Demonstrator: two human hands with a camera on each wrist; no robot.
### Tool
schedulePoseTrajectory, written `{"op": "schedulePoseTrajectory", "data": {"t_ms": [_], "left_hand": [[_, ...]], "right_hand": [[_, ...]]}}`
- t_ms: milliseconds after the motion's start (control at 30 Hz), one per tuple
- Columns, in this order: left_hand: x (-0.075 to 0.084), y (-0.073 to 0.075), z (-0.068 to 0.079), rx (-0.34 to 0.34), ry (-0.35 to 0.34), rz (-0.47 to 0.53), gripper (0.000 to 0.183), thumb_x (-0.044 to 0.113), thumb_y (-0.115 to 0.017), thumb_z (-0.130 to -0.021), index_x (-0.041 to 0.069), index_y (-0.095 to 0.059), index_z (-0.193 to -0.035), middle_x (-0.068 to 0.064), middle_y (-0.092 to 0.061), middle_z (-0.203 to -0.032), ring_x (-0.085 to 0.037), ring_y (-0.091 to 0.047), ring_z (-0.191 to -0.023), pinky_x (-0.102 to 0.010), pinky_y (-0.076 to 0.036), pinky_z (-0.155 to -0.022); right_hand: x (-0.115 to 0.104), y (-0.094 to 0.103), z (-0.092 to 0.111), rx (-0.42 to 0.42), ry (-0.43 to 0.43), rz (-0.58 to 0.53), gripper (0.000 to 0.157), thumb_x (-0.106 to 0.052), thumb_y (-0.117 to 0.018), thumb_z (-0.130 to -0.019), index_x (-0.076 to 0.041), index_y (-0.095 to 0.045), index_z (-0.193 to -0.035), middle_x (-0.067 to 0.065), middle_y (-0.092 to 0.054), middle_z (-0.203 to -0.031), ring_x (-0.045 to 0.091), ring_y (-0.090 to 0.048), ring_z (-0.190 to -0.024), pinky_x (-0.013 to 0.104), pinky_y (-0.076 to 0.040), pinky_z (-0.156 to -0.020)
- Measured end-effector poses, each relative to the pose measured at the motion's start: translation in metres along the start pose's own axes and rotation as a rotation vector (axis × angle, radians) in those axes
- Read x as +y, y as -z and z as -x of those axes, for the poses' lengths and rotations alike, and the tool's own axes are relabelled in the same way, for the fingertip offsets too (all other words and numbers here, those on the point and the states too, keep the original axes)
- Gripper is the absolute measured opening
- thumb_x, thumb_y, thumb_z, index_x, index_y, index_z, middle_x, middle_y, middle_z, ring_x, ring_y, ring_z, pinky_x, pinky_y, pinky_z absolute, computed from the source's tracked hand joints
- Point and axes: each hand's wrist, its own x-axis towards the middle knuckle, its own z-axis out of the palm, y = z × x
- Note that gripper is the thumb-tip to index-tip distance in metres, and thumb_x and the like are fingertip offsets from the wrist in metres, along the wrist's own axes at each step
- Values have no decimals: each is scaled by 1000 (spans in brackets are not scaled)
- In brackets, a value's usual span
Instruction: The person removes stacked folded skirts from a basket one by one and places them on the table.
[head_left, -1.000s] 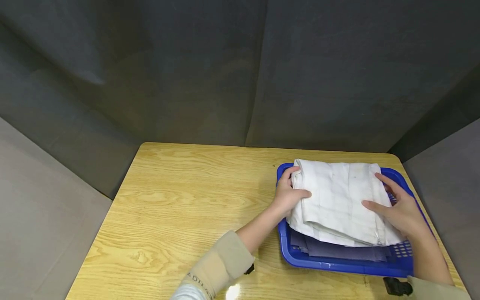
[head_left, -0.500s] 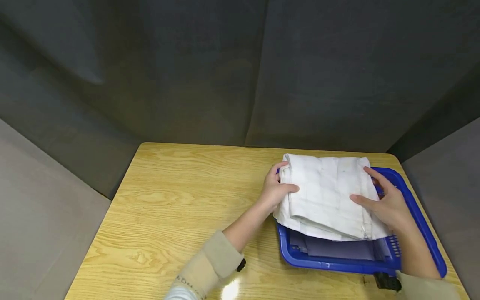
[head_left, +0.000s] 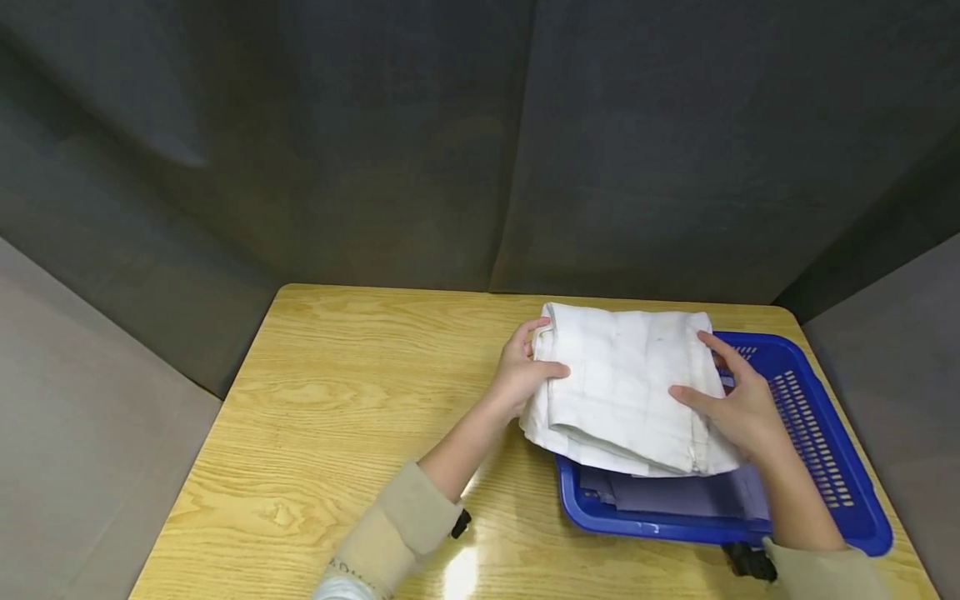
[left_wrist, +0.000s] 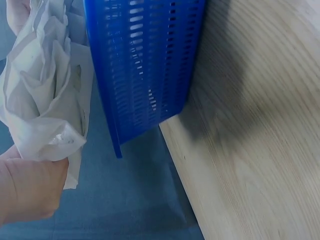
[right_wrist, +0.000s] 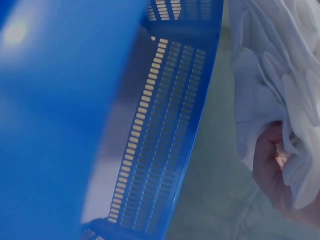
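A thick, folded white cloth [head_left: 622, 383] with a stitched hem is held between both hands, overlapping the left part of a blue basket [head_left: 660, 530] in the head view. My left hand [head_left: 521, 371] grips its left edge, thumb on top and fingers curled underneath. At the opposite edge my right hand [head_left: 738, 404] pinches the cloth, thumb on the upper face. Layered folds of the white cloth [left_wrist: 42, 85] show in the left wrist view, raised above the rim of the basket [left_wrist: 135, 65]. Fingers of the right hand [right_wrist: 270, 170] tuck under the cloth in the right wrist view.
The basket has slotted walls and stands at the right of a wooden table [head_left: 360, 400]. Flat greyish-purple material [head_left: 675, 494] lies in its bottom. Dark curtain-like sheeting [head_left: 390, 150] rises behind the table, with grey panels [head_left: 82, 433] at the sides.
Both hands have carried the white cloth leftward and slightly away, from over the basket's middle to beyond its left rim. More of the basket's right side now shows; the basket stays put.
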Motion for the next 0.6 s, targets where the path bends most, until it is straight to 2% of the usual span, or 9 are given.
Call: {"op": "schedulePoseTrajectory", "data": {"t_ms": [100,333,600], "left_hand": [[3,6,1,-12,5,1,74,-14,-64,-69,21,-42,-131,-11,-54,-110,-25,-57,-92,-34,-53,-72],[5,21,3,-7,2,8,74,-16,-64,-68,20,-43,-130,-14,-54,-109,-26,-58,-91,-35,-53,-71],[12,42,6,-19,2,-12,75,-15,-64,-69,19,-41,-132,-16,-54,-114,-29,-58,-93,-38,-52,-74]], "right_hand": [[-4,-4,0,-5,-4,-17,83,-37,-67,-79,-17,-20,-145,30,-33,-128,44,-43,-98,45,-44,-74],[-16,-15,2,0,-9,-40,83,-35,-68,-79,-18,-21,-145,28,-34,-126,45,-45,-100,47,-45,-74],[-30,-29,4,14,40,-90,81,-28,-69,-79,-15,-23,-144,28,-38,-126,46,-48,-101,52,-45,-77]]}}
